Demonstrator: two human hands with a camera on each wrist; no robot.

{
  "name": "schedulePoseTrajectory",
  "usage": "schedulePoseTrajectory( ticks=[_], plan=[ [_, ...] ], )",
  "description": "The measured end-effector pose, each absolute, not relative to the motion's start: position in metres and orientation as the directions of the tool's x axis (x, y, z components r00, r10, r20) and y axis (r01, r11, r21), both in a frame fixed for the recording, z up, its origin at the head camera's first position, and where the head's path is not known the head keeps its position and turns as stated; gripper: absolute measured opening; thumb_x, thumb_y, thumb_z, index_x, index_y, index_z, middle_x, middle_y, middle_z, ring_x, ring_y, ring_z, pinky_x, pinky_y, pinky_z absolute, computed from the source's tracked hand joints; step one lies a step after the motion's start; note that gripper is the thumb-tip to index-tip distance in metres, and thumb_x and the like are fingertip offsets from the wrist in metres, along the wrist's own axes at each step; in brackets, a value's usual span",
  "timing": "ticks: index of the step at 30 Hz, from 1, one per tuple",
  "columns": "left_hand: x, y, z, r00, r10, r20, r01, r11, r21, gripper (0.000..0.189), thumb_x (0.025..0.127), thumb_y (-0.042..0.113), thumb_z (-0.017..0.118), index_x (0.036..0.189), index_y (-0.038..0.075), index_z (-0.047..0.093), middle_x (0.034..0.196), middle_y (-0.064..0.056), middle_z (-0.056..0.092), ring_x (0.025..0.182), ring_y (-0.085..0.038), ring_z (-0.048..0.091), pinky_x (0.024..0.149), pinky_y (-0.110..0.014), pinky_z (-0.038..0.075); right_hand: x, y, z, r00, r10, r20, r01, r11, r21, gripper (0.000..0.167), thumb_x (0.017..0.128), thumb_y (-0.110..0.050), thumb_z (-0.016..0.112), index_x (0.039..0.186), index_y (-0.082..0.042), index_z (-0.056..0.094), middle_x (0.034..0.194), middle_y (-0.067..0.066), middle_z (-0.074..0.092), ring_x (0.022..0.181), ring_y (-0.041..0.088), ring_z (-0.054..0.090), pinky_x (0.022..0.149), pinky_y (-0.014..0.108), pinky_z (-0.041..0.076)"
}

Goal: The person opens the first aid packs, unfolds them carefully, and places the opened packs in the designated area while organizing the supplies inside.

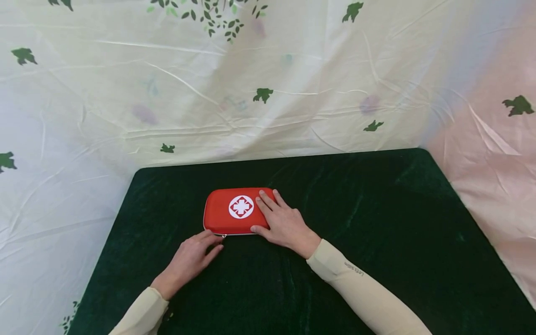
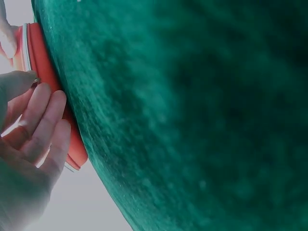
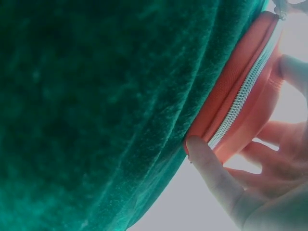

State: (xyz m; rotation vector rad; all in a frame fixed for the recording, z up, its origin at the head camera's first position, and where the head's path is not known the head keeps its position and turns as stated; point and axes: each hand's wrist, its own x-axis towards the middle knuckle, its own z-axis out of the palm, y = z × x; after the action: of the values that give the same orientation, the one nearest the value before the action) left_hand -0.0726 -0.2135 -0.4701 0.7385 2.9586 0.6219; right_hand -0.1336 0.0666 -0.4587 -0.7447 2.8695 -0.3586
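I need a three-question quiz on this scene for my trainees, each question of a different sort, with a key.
1. True or false: the right grip touches the red case.
2. Multiple choice: which one pinches the zip pull? A) The right grip B) The left grip C) Neither
3. Fill in: the cloth under the red case is dark ____.

Key: 1. True. 2. B. 3. Green.

Case [image 1: 237,211] from above, closer in wrist views
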Motion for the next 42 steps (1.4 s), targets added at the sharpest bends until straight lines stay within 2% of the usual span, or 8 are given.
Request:
schedulePoseTrajectory(
  ticks=[7,12,15,18,22,25,32,42],
  plan=[
    [-0.074,-0.208,-0.471,-0.872,0.48,0.092,0.478,0.797,0.368,0.022,0.091,0.021,0.081,0.112,0.016,0.075,0.106,0.005,0.07,0.087,-0.004,0.064,0.079,-0.033,0.058,-0.131,0.067,-0.46,-0.865,-0.498,-0.069,-0.466,0.846,-0.259,0.089,0.096,-0.065,0.059,0.165,-0.018,0.029,0.171,0.004,0.024,0.156,0.037,0.019,0.097,0.049,0.056],
    [-0.073,-0.206,-0.472,-0.881,0.465,0.091,0.464,0.809,0.36,0.022,0.091,0.023,0.081,0.112,0.017,0.075,0.107,0.005,0.071,0.086,-0.005,0.064,0.079,-0.033,0.058,-0.134,0.067,-0.456,-0.858,-0.514,0.011,-0.504,0.837,-0.215,0.08,0.097,-0.065,0.057,0.159,-0.017,0.044,0.165,0.007,0.037,0.152,0.039,0.028,0.115,0.059,0.037],
    [-0.073,-0.206,-0.472,-0.886,0.455,0.09,0.455,0.814,0.361,0.023,0.091,0.023,0.081,0.112,0.017,0.075,0.107,0.005,0.071,0.087,-0.006,0.064,0.08,-0.035,0.059,-0.143,0.065,-0.452,-0.849,-0.523,0.076,-0.525,0.82,-0.228,0.071,0.099,-0.062,0.056,0.152,-0.017,0.054,0.162,0.008,0.043,0.151,0.037,0.031,0.117,0.064,0.03],
    [-0.073,-0.206,-0.471,-0.888,0.452,0.09,0.452,0.815,0.362,0.023,0.091,0.023,0.081,0.113,0.017,0.075,0.108,0.005,0.071,0.088,-0.007,0.065,0.081,-0.036,0.059,-0.156,0.061,-0.449,-0.841,-0.533,0.094,-0.534,0.789,-0.304,0.064,0.101,-0.056,0.056,0.151,-0.017,0.055,0.163,0.009,0.041,0.151,0.037,0.032,0.117,0.061,0.033],
    [-0.072,-0.205,-0.47,-0.89,0.449,0.084,0.446,0.813,0.374,0.023,0.092,0.022,0.081,0.113,0.016,0.075,0.108,0.004,0.071,0.088,-0.007,0.065,0.081,-0.036,0.059,-0.171,0.056,-0.45,-0.847,-0.531,0.017,-0.488,0.765,-0.42,0.063,0.102,-0.051,0.057,0.156,-0.02,0.048,0.166,0.01,0.034,0.152,0.038,0.028,0.117,0.058,0.035],
    [-0.072,-0.205,-0.471,-0.891,0.447,0.079,0.441,0.812,0.382,0.022,0.092,0.022,0.081,0.112,0.016,0.075,0.107,0.005,0.071,0.087,-0.006,0.064,0.08,-0.035,0.058,-0.177,0.054,-0.454,-0.858,-0.512,-0.044,-0.436,0.771,-0.465,0.064,0.103,-0.05,0.056,0.159,-0.023,0.044,0.166,0.01,0.034,0.152,0.036,0.03,0.117,0.058,0.036],
    [-0.073,-0.21,-0.472,-0.893,0.442,0.078,0.435,0.809,0.396,0.022,0.091,0.021,0.081,0.112,0.017,0.075,0.108,0.005,0.072,0.092,-0.008,0.066,0.085,-0.038,0.059,-0.177,0.053,-0.459,-0.872,-0.489,-0.03,-0.414,0.768,-0.489,0.058,0.103,-0.047,0.059,0.155,-0.022,0.05,0.155,0.008,0.049,0.136,0.03,0.047,0.11,0.051,0.043],
    [-0.081,-0.215,-0.47,-0.903,0.417,0.104,0.417,0.793,0.444,0.019,0.092,0.014,0.079,0.11,0.016,0.074,0.109,0.003,0.071,0.094,-0.012,0.067,0.088,-0.044,0.058,-0.162,0.069,-0.455,-0.872,-0.488,0.032,-0.438,0.749,-0.498,0.056,0.1,-0.045,0.064,0.15,-0.021,0.056,0.15,0.007,0.054,0.129,0.028,0.051,0.105,0.048,0.048]
  ],
)
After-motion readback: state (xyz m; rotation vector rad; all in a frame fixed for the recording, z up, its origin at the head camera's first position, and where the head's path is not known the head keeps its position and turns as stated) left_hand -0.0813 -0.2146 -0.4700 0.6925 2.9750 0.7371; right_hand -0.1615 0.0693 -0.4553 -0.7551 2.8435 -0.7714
